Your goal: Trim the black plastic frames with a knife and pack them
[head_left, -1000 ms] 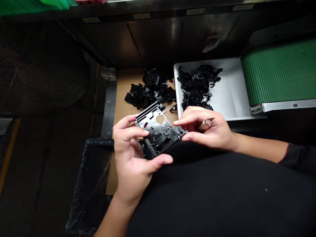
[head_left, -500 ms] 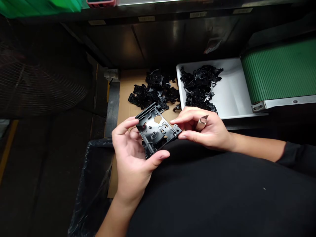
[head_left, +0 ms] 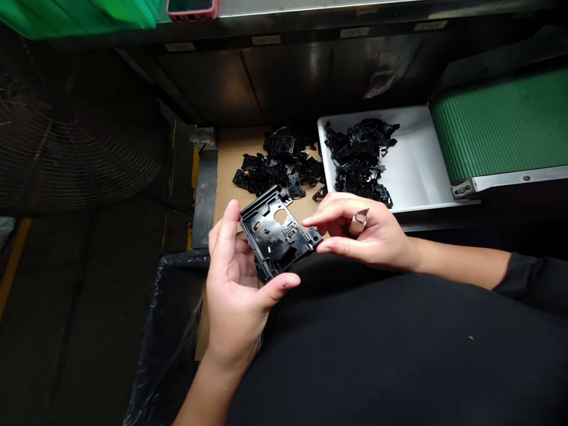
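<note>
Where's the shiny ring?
In the head view, the shiny metal ring sits on the right hand, near the black plastic plate and just below the front edge of the white tray.

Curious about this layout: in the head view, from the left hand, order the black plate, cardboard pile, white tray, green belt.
Left hand:
1. Black plastic plate: held.
2. Black parts on cardboard: ahead.
3. White tray: ahead right.
4. Green belt: far right.

A round wire fan (head_left: pixel 75 142) sits at the left above a dim floor (head_left: pixel 89 307) marked with a yellow stripe (head_left: pixel 11 266). Ahead is a dark metal cabinet front (head_left: pixel 284 77) with small labels, a green conveyor belt (head_left: pixel 501 124) at the right, and a bin (head_left: pixel 164 337) lined with a black plastic bag below.
</note>
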The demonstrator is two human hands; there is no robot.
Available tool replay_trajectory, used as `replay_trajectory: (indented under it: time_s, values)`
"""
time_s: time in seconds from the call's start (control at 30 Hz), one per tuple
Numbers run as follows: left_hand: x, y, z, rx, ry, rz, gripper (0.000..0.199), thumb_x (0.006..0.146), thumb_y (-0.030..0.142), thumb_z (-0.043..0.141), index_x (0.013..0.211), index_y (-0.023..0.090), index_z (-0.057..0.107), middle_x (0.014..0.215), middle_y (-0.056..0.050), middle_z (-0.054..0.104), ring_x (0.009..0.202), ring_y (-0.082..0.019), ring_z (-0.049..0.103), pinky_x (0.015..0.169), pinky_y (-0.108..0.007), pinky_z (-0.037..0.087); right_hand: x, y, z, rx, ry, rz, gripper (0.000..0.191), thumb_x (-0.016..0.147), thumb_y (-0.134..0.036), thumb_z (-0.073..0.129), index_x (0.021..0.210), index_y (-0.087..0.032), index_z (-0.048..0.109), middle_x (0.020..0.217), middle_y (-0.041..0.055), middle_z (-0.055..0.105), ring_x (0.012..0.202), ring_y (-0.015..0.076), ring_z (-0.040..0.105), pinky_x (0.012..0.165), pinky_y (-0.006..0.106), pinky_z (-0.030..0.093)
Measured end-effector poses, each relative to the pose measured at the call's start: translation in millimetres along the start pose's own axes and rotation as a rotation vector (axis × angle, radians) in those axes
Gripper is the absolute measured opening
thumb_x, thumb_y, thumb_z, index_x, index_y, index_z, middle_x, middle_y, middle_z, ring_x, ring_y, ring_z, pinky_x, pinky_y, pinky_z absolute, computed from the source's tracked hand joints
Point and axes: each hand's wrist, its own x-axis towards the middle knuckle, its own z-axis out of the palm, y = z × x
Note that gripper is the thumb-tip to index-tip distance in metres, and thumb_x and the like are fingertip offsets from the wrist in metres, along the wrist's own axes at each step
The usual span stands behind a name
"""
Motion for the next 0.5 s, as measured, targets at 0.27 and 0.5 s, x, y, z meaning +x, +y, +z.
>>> replay_trajectory:
  time_s: [0.27, 0.5]
  values:
    - [-2, 2, -7.4, 0.039, 0.007, 0.029, 0.108, 0.063, 0.059, 0.098, 0.159, 0.038, 0.054, 0.161, -0.009, 0.046, 0.152, -0.041, 0.049, 0.119, -0.049, 0.055, 2, -4, 5, -0.054, -0.024, -0.031, 0.028, 0.092, -0.028, 0.087, 0.117, -0.018, 0.079, 0.093, 0.0035, 0.068, 0.073, 0.0122, 0.059, 0.058, 0.023, 0.051]
    - [-5, -1, -13.3, 0.066, 0.018, 0.086, 0.114, 0.060, 0.054, 0.100, 0.161, 0.040, 0.050, 0.166, -0.011, 0.039, 0.152, -0.042, 0.051, 0.122, -0.053, 0.053, 2, -5, 11, -0.051, -0.019, -0.040, 0.026, 0.092, -0.023, 0.086, 0.117, -0.018, 0.079, 0.093, 0.0033, 0.067, 0.070, 0.0108, 0.057, 0.055, 0.021, 0.049]
